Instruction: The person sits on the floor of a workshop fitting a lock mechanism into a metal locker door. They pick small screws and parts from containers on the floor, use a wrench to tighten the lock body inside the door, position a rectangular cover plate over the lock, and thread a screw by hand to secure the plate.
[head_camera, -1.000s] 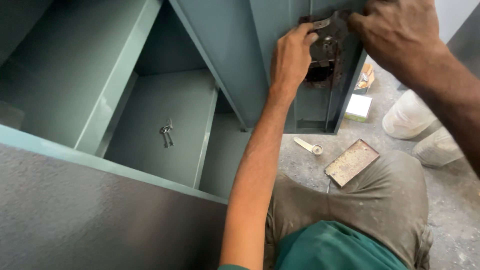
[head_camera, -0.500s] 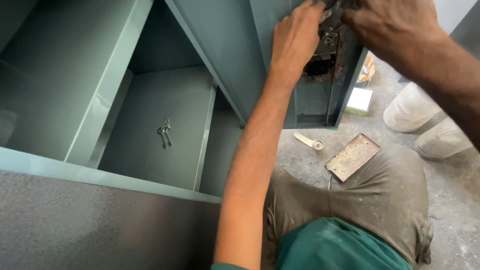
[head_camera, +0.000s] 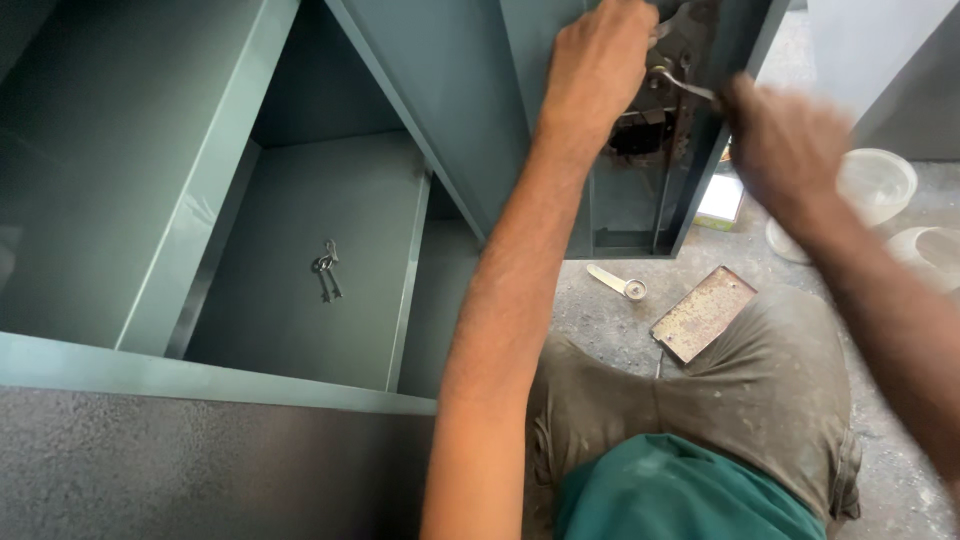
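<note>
Looking down, I see a grey-green steel cabinet (head_camera: 250, 200) filling the left; its open door (head_camera: 600, 200) stands far right. My left hand (head_camera: 597, 68) presses curled fingers against the door's lock mechanism (head_camera: 645, 130). My right hand (head_camera: 785, 150), blurred, pinches a thin metal tool (head_camera: 685, 85) beside it. Keys (head_camera: 327, 268) lie inside the cabinet.

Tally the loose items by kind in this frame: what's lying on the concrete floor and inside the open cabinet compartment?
Bunch of keys, in the compartment: 1
Rusty flat metal plate, on the floor: 1
Small pale flat tool, on the floor: 1
Small box, behind the door: 1
Pale round containers, at right: 2
Total: 6
</note>
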